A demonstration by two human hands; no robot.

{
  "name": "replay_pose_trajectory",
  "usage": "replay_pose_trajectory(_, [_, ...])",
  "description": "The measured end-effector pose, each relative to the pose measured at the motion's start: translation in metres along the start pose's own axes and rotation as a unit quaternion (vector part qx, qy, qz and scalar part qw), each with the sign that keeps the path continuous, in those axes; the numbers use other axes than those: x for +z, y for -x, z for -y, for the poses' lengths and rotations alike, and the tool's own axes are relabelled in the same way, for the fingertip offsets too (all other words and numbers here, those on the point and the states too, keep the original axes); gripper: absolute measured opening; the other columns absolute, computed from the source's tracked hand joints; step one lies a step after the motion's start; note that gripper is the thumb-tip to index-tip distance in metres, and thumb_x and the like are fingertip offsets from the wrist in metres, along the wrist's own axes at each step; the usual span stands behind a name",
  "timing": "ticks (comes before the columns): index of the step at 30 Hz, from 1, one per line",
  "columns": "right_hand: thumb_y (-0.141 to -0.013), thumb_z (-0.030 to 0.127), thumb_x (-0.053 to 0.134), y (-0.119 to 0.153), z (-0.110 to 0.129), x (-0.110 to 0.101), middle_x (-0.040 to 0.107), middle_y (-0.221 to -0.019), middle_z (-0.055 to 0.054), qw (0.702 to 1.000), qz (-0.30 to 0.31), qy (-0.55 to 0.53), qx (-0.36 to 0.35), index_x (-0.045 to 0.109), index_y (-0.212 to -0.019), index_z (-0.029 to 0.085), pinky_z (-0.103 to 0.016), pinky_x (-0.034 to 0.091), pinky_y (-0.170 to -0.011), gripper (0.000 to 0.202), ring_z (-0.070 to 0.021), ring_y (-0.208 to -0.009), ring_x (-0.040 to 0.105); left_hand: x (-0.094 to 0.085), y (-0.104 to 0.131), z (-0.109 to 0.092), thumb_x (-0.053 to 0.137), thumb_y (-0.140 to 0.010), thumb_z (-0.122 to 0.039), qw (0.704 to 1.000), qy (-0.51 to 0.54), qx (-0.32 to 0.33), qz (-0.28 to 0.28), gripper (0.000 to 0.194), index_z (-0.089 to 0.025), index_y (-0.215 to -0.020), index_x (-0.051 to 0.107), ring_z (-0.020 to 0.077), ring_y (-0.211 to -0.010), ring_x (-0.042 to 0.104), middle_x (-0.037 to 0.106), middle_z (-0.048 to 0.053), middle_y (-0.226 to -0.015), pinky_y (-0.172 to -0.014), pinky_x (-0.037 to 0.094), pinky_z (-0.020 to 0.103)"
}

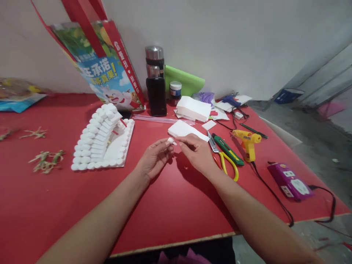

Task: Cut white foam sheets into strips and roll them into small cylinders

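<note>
Item: small white foam piece (171,140), pinched at the fingertips of the left hand (155,157) and met from the other side by the fingertips of the right hand (196,152); both hands are closed on it together, just above the red table (170,205). Appearance: white, matte, rounded, largely hidden by the fingers (exact shape cannot be told). Handling, as judged: a light grip is advised, since foam of this kind dents easily; the piece is best kept low over the table so that a dropped bit is not lost. Near items: white foam model (103,137) with rows of rounded pieces, to the left; foam sheets (185,129) just behind the hands; scissors (224,161) and a green knife (227,148) beside the right hand; yellow glue gun (248,143), corded; purple power strip (290,181) further right; black bottle (156,91) at the wall.
</note>
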State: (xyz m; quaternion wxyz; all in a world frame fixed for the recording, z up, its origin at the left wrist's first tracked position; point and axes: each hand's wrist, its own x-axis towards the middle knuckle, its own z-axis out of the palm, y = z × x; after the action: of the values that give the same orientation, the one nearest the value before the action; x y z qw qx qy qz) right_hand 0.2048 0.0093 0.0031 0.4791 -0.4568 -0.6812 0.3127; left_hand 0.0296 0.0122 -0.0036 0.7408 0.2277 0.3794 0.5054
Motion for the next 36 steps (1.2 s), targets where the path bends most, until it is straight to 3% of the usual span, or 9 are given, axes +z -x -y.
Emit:
replay_pose_trajectory(6, [-0.09,0.025,0.063,0.003,0.0,0.006,0.064,-0.089,-0.002,0.996,0.031,-0.053,0.062,0.081,-0.118,0.024,-0.029,0.048,-0.063,0.033,-0.0118,-0.064,0.054,-0.001,-0.002,0.002,0.091,-0.067,-0.016,1.0,0.015,0.007,-0.008,0.03,-0.014,-0.093,0.076,0.0108,-0.072,0.068,0.072,0.002,-0.079,-0.073,0.058,0.023])
replay_pose_trajectory(12, [-0.09,0.024,0.064,0.005,0.002,0.009,0.067,-0.089,-0.003,0.997,0.026,-0.063,0.028,0.081,-0.116,0.022,-0.03,0.048,-0.067,0.031,-0.0138,-0.071,0.058,0.002,0.002,0.0,0.097,-0.059,-0.024,0.998,-0.03,0.055,-0.026,0.035,-0.015,-0.087,0.077,0.0122,-0.068,0.068,0.074,0.002,-0.075,-0.067,0.055,0.024])
replay_pose_trajectory(16, [-0.091,0.023,0.063,0.003,0.006,0.005,0.068,-0.088,-0.003,0.997,0.062,-0.039,0.005,0.08,-0.12,0.024,-0.031,0.048,-0.071,0.034,-0.0156,-0.077,0.06,0.004,0.003,-0.002,0.098,-0.058,-0.026,0.996,-0.052,0.067,-0.037,0.038,-0.014,-0.087,0.077,0.011,-0.067,0.068,0.074,0.003,-0.074,-0.069,0.056,0.023])
replay_pose_trajectory(18, [-0.091,0.024,0.063,0.001,0.006,0.001,0.069,-0.089,-0.003,0.997,0.065,-0.027,0.009,0.081,-0.117,0.025,-0.031,0.048,-0.071,0.031,-0.016,-0.077,0.061,0.004,0.003,-0.001,0.098,-0.059,-0.028,0.993,-0.071,0.088,-0.031,0.04,-0.014,-0.088,0.075,0.0121,-0.066,0.069,0.075,0.004,-0.074,-0.067,0.058,0.024])
replay_pose_trajectory(21, [-0.091,0.029,0.064,-0.002,0.004,-0.006,0.071,-0.093,-0.004,0.997,0.024,-0.043,0.061,0.081,-0.109,0.024,-0.031,0.049,-0.063,0.026,-0.0139,-0.065,0.059,0.004,0.004,0.001,0.095,-0.065,-0.035,0.985,-0.138,0.107,-0.009,0.043,-0.016,-0.095,0.071,0.0162,-0.06,0.067,0.074,0.005,-0.072,-0.053,0.056,0.027])
replay_pose_trajectory(26, [-0.086,0.032,0.067,-0.005,0.002,-0.009,0.061,-0.061,0.003,0.985,0.016,-0.099,0.138,0.079,-0.096,0.021,-0.029,0.045,-0.052,0.018,-0.013,-0.05,0.05,0.004,0.008,0.003,0.091,-0.072,-0.039,0.965,-0.227,0.13,-0.001,0.041,-0.017,-0.097,0.068,0.0167,-0.058,0.066,0.07,0.002,-0.067,-0.053,0.057,0.029])
replay_pose_trajectory(31, [-0.082,0.032,0.072,-0.003,0.004,-0.006,0.071,-0.077,-0.001,0.991,0.019,-0.069,0.114,0.076,-0.086,0.021,-0.028,0.046,-0.057,0.013,-0.0126,-0.059,0.056,0.001,0.007,0.004,0.092,-0.071,-0.04,0.955,-0.249,0.16,0.002,0.041,-0.017,-0.095,0.068,0.016,-0.058,0.067,0.069,0.001,-0.068,-0.057,0.055,0.029])
replay_pose_trajectory(36, [-0.085,0.031,0.07,-0.002,0.002,-0.004,0.073,-0.084,-0.003,0.996,0.023,-0.007,0.082,0.075,-0.085,0.02,-0.029,0.046,-0.063,0.012,-0.0136,-0.067,0.059,0.0,0.007,0.004,0.091,-0.072,-0.039,0.95,-0.263,0.166,0.01,0.039,-0.016,-0.097,0.071,0.0153,-0.059,0.065,0.07,0.001,-0.067,-0.057,0.053,0.028])
